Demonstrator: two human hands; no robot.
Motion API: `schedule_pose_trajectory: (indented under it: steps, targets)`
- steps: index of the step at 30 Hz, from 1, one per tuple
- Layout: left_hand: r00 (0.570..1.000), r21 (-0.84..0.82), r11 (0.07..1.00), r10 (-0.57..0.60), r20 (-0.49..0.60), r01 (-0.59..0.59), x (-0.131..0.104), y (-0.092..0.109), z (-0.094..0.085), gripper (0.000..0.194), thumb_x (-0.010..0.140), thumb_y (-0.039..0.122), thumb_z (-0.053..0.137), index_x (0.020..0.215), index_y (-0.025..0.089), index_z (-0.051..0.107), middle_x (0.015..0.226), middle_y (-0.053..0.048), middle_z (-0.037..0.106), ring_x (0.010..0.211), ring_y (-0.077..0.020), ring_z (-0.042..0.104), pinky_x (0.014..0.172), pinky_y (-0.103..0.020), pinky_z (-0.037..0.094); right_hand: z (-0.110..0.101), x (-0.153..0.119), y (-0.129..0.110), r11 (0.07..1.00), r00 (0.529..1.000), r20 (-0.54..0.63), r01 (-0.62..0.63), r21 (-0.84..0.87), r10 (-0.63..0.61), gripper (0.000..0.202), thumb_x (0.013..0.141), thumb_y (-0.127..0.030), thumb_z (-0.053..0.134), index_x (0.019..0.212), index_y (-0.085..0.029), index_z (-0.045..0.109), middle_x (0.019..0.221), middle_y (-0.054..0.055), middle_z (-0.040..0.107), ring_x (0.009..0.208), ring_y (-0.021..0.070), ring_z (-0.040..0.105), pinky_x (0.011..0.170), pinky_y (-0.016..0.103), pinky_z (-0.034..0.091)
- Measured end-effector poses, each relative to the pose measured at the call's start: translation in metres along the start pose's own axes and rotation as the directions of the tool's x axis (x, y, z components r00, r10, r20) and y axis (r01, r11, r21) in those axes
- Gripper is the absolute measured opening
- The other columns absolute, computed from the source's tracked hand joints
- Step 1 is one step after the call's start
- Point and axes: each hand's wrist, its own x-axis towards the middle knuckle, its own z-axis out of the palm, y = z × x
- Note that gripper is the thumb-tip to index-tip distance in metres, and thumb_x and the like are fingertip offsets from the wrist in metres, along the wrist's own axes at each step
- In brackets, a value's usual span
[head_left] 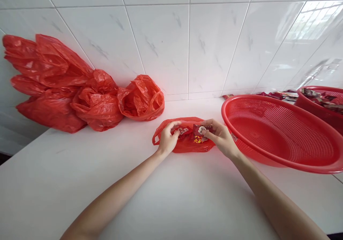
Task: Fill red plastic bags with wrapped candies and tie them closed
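A small red bag point(184, 145) lies flat on the white counter point(171, 197), with wide bare room between it and the counter's near edge. The left hand point(167, 138) pinches the bag's rim with closed fingers; the right hand point(218, 134) grips a red packet point(201, 130) over it. Just right of the bag an empty red basket point(281, 133) stands. Behind the bag, by the wall, lie crumpled red bags point(80, 93).

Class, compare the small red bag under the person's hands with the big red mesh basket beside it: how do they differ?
The small red bag is soft, crinkled plastic film; the mesh basket is rigid and perforated. The bag lies flat and holds small packets; the basket's visible inside is bare. Both the left hand and right hand are at the bag; neither touches the basket. Both are red and rest on the white counter.
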Motion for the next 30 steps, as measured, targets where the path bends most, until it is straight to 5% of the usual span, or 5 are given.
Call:
schedule_pose_trajectory:
  steps: [10, 21, 24, 28, 30]
  targets:
    - [0.873, 0.511, 0.719, 0.296, 0.387, -0.471, -0.034, -0.024, 0.013, 0.054, 0.073, 0.02, 0.072, 0.127, 0.021, 0.062, 0.139, -0.015, 0.057, 0.134, -0.0385, 0.049, 0.114, -0.061, 0.038, 0.0, 0.001, 0.005, 0.998, 0.999, -0.034, 0.036, -0.046, -0.037, 0.033, 0.079, -0.047, 0.076, 0.095, -0.02, 0.066, 0.091, 0.006, 0.068, 0.08, 0.0194, 0.064, 0.069, 0.032, 0.058]
    - [0.896, 0.733, 0.53, 0.356, 0.265, -0.427, -0.054, -0.025, 0.007, 0.07, 0.082, 0.034, 0.069, 0.145, 0.021, 0.041, 0.142, -0.017, 0.05, 0.127, -0.0376, 0.053, 0.104, -0.057, 0.047, -0.007, 0.01, 0.034, 0.993, 0.998, -0.068, -0.001, -0.116, -0.007, 0.027, 0.076, -0.041, 0.075, 0.09, -0.021, 0.062, 0.073, 0.0, 0.067, 0.058, 0.0164, 0.064, 0.061, 0.033, 0.056]
    - [0.905, 0.725, 0.556, 0.352, 0.238, -0.407, -0.063, -0.025, 0.001, 0.056, 0.086, 0.032, 0.063, 0.138, 0.018, 0.049, 0.132, -0.015, 0.058, 0.12, -0.0335, 0.058, 0.099, -0.05, 0.051, -0.008, 0.013, 0.042, 0.993, 0.998, -0.066, -0.013, -0.12, 0.005, 0.023, 0.074, -0.036, 0.074, 0.086, -0.021, 0.061, 0.069, -0.001, 0.066, 0.055, 0.0158, 0.063, 0.058, 0.032, 0.054]
    - [0.915, 0.655, 0.643, 0.336, 0.223, -0.396, -0.069, -0.018, -0.005, 0.015, 0.092, 0.026, 0.054, 0.097, 0.021, 0.067, 0.103, -0.007, 0.07, 0.101, -0.0251, 0.064, 0.091, -0.039, 0.053, -0.008, 0.015, 0.044, 0.995, 0.999, -0.052, -0.009, -0.102, 0.004, 0.022, 0.07, -0.033, 0.075, 0.082, -0.021, 0.061, 0.066, -0.002, 0.065, 0.053, 0.0151, 0.063, 0.056, 0.03, 0.053]
    - [0.923, 0.635, 0.674, 0.327, 0.204, -0.379, -0.068, -0.014, -0.006, 0.019, 0.093, 0.025, 0.052, 0.082, 0.021, 0.067, 0.091, -0.005, 0.071, 0.09, -0.0223, 0.065, 0.083, -0.036, 0.054, -0.007, 0.016, 0.042, 0.997, 0.999, -0.04, -0.007, -0.083, 0.004, 0.022, 0.07, -0.032, 0.075, 0.084, -0.02, 0.062, 0.068, -0.002, 0.066, 0.053, 0.0152, 0.063, 0.056, 0.03, 0.053]
